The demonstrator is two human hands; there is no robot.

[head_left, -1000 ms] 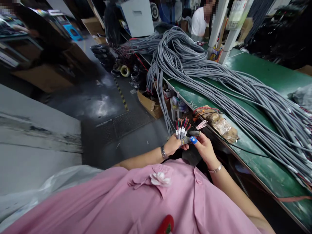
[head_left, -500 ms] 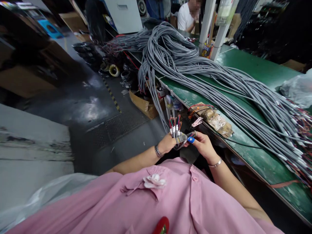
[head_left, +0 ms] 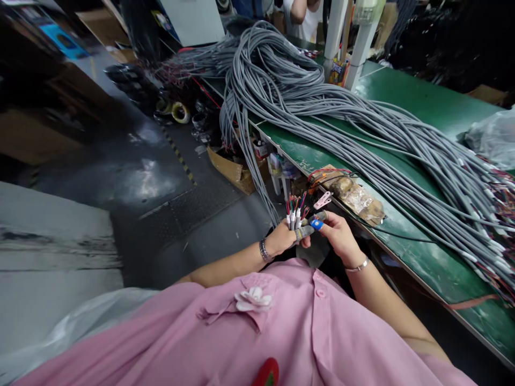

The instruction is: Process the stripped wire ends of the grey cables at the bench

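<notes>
My left hand (head_left: pixel 282 239) is closed around a small bunch of grey cables (head_left: pixel 260 179), its fingertips in grey finger covers. White-sleeved cable ends (head_left: pixel 293 219) stand up from this grip, with thin red, green and dark wires (head_left: pixel 295 202) fanning out on top. Close beside it, my right hand (head_left: pixel 341 236) has blue tape (head_left: pixel 316 224) on the thumb and a grey finger cover. Thumb and finger pinch together at thin wires beside the bunch; the fingers mostly hide them. Both hands are in front of my body, by the bench edge.
A thick heap of grey cables (head_left: pixel 338 107) lies along the green bench (head_left: pixel 418 99). A pink clip (head_left: pixel 322 200) and a taped brown bundle (head_left: pixel 356 198) are at its near edge. Below stands a cardboard box (head_left: pixel 231 170). Another person (head_left: pixel 303 19) is behind the bench.
The view has shifted slightly. The held cable ends lean more to the right and sit closer to my right fingers, which still pinch. The person behind the bench has raised an arm.
</notes>
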